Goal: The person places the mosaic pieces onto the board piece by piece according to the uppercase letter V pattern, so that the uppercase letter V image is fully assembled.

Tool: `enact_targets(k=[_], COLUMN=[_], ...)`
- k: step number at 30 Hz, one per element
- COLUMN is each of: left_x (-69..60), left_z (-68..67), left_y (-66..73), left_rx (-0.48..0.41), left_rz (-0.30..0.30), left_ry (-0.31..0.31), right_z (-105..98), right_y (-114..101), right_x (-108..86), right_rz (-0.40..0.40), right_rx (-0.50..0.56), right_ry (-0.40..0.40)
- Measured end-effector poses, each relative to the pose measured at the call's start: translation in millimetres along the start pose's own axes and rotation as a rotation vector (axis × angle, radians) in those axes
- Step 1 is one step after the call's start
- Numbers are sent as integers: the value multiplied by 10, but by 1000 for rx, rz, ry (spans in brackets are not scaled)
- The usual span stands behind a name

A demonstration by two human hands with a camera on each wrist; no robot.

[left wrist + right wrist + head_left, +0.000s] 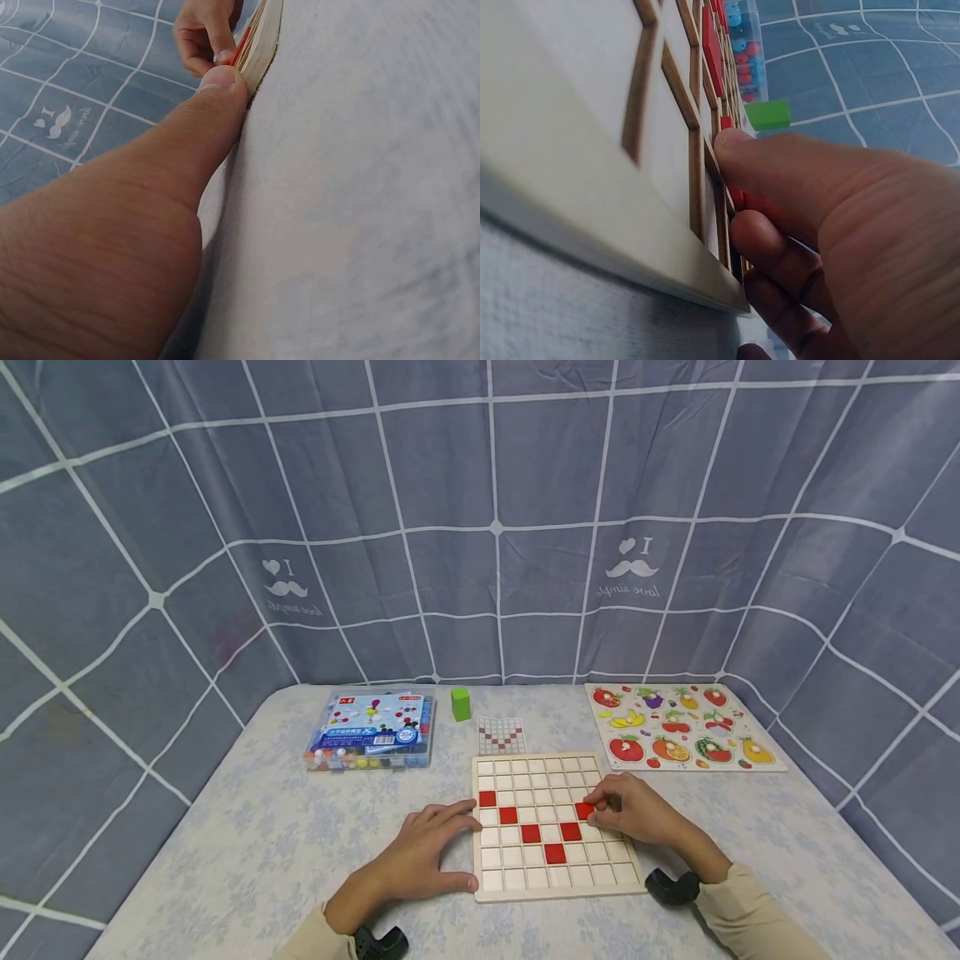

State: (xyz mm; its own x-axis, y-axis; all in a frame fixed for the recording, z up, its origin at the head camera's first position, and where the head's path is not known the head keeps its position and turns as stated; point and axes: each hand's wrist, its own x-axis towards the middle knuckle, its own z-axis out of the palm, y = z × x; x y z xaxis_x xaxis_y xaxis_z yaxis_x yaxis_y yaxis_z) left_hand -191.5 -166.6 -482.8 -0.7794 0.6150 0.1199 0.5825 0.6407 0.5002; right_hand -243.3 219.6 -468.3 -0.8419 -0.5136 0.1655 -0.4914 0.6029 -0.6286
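A square wooden grid board [498, 882] lies on the table, with several red square tiles in a V-like pattern across its cells. My right hand [637, 808] is over the board's right side, its thumb and forefinger pinching a red tile [583, 811] at one cell. Close up in the right wrist view, the fingers of that hand [795, 202] partly hide the tile. At the board's left edge rests my left hand [427, 852], fingers and thumb spread and touching the frame. Its thumb [187, 127] presses the edge in the left wrist view.
Behind the board lies a small pattern card [502, 736] with a V of red squares. A green block [461, 704] stands beside a clear box of coloured pieces [371, 731] at the back left. A fruit puzzle board [682, 727] lies at the back right, before a grey-blue curtain [547, 568].
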Motion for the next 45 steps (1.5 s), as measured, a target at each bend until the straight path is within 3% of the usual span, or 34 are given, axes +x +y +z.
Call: enact_targets(k=[45], left_x=[-8], left_z=[2], left_y=[-6], left_rx=[-14], left_rz=[2], left_ry=[-3], right_z=[-27], right_y=[19], right_x=[-24], right_rz=[-29], right_rx=[13], right_ry=[-22])
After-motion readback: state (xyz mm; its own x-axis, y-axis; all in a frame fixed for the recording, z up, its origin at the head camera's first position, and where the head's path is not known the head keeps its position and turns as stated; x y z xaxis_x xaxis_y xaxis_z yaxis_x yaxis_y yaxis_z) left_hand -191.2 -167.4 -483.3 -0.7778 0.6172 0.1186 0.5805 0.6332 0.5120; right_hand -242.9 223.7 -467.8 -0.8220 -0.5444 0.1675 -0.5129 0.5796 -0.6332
